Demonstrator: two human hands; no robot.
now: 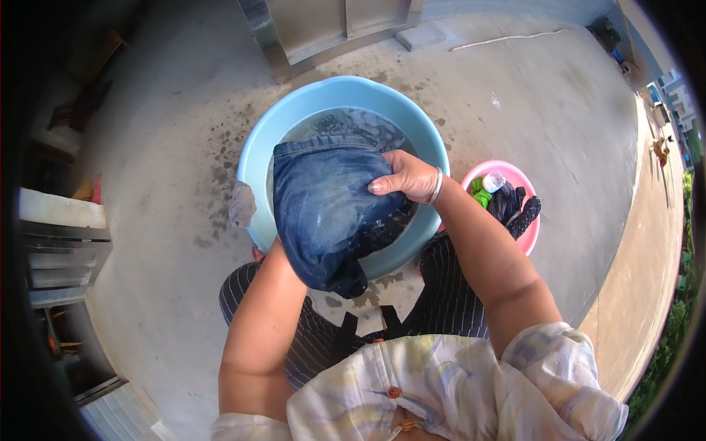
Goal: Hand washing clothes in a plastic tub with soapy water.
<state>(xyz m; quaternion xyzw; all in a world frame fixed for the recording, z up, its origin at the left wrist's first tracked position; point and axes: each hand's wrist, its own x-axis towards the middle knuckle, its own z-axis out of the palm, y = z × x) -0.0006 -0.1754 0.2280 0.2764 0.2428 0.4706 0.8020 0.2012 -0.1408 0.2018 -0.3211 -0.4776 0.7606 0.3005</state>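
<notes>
A wet pair of blue denim jeans [325, 193] is raised over a large light-blue plastic basin [430, 138] of sudsy water [331, 122]. My right hand [408, 177], with a silver bangle at the wrist, pinches the denim at its right side, thumb on top. My left forearm [265, 308] reaches up beneath the garment, and the cloth hides that hand, so its grip cannot be seen. The fabric bulges between the two arms, with a stitched edge at the far side. Dark cloth lies in the water beside it, partly covered by the jeans.
A grey cloth [241, 205] hangs over the basin's left rim. Right of the basin stands a pink basin [532, 237] holding dark and green fabric and a clear plastic item. Wet spots mark the concrete floor [176, 165]. A metal door [331, 33] stands beyond.
</notes>
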